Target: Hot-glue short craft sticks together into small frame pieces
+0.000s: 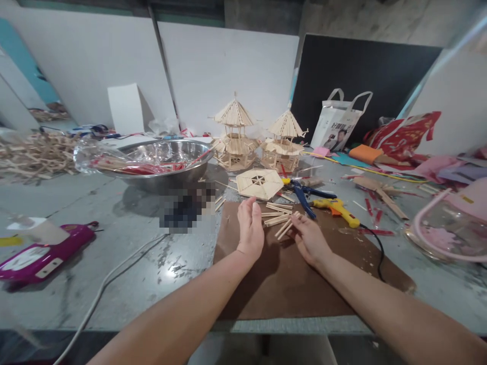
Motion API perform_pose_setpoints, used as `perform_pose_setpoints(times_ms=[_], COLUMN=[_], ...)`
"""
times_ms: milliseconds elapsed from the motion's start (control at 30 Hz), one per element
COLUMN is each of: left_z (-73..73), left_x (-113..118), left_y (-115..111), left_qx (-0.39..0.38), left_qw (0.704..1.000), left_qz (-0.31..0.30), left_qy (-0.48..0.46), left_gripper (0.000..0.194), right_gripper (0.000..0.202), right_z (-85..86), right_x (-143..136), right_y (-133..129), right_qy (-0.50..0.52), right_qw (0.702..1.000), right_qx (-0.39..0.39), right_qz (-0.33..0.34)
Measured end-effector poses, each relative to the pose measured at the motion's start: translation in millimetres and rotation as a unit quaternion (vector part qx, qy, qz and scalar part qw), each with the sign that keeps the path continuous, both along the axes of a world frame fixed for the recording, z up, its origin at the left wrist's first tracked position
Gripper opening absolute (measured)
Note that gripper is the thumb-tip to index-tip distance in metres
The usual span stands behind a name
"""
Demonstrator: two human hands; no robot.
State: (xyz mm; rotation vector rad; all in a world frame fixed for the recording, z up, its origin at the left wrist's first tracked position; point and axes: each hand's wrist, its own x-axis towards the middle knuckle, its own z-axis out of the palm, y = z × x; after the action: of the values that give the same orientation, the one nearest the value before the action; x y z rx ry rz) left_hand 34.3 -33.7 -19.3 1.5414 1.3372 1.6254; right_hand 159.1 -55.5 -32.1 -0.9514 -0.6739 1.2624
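Note:
My right hand (pixel 310 238) pinches a few short wooden sticks (pixel 283 230) between thumb and fingers, low over a brown board (pixel 289 289). To its left stands my left hand (pixel 251 228) on edge, fingers stretched out and holding nothing, its palm turned toward the sticks. Between the hands and slightly beyond lies a small pile of loose wooden sticks (pixel 276 219). A flat hexagonal stick panel (pixel 245 186) with an open centre rests just past my left fingertips. Beside the pile are blue-handled pliers (pixel 303 198) and a yellow glue gun (pixel 338 207).
Two stick-built pagoda models (pixel 236 147) stand at the back. A metal basin (pixel 160 177) with plastic-wrapped sticks sits left of them. A purple power strip (pixel 45 256) lies at far left, a pink clear bag (pixel 449 228) at right. Cables cross the table.

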Motion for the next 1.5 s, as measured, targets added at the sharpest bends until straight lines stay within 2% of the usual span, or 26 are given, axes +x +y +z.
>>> perform_pose_setpoints(times_ms=[100,200,300,367,400,500,567,633,700,767,933,1100,1267,1333,1500], left_z=[-4.7,-7.3,-7.3,-5.0,-3.2,3.9,8.0,10.3,10.1,8.1,2.2,2.5,3.6,3.9,2.4], left_x=[2.2,2.5,1.9,1.6,1.5,1.0,0.3,-0.9,-2.8,-4.9,-7.9,-7.6,-7.9,-8.4,-9.6], left_y=[0.3,0.9,0.8,-0.3,-1.2,-3.5,-4.2,-3.7,-1.8,1.0,7.4,9.1,11.4,12.3,14.2], left_qx=[0.005,0.006,0.009,0.005,-0.003,-0.044,-0.064,-0.071,-0.068,-0.062,-0.075,-0.085,-0.069,-0.061,-0.058], left_qw=[1.000,0.999,0.999,0.998,0.997,0.992,0.984,0.973,0.959,0.943,0.921,0.910,0.904,0.902,0.896], left_qz=[-0.016,-0.031,-0.050,-0.062,-0.071,-0.117,-0.164,-0.217,-0.266,-0.295,-0.300,-0.316,-0.332,-0.329,-0.330], left_qy=[0.011,0.019,0.019,0.017,0.014,0.000,0.004,0.027,0.077,0.139,0.237,0.254,0.260,0.272,0.292], left_gripper=[0.030,0.029,0.030,0.031,0.031,0.033,0.034,0.034,0.034,0.031,0.028,0.027,0.025,0.024,0.024], right_gripper=[0.017,0.017,0.018,0.018,0.017,0.017,0.019,0.020,0.021,0.020,0.022,0.024,0.018,0.015,0.017], right_z=[-4.8,-8.7,-4.6,5.2,11.7,31.7,40.2,42.3,38.9,32.7,19.2,15.5,18.1,19.0,19.4], right_x=[50.3,98.3,120.5,113.8,104.4,61.9,33.2,13.2,4.0,3.5,13.0,16.0,15.1,15.0,16.6], right_y=[4.2,6.0,7.9,10.8,12.7,17.6,18.7,17.6,15.7,14.3,14.8,16.2,13.0,12.1,12.8], right_qy=[-0.075,-0.153,-0.181,-0.222,-0.234,-0.254,-0.275,-0.324,-0.350,-0.359,-0.377,-0.365,-0.429,-0.445,-0.449], right_qw=[0.993,0.977,0.964,0.950,0.950,0.956,0.956,0.938,0.925,0.919,0.907,0.913,0.879,0.866,0.864], right_qx=[0.016,0.018,0.018,0.040,0.055,0.092,0.100,0.123,0.142,0.146,0.141,0.108,0.181,0.196,0.183], right_qz=[-0.092,-0.148,-0.192,-0.217,-0.200,-0.110,-0.020,0.031,0.051,0.065,0.122,0.147,0.108,0.112,0.134])
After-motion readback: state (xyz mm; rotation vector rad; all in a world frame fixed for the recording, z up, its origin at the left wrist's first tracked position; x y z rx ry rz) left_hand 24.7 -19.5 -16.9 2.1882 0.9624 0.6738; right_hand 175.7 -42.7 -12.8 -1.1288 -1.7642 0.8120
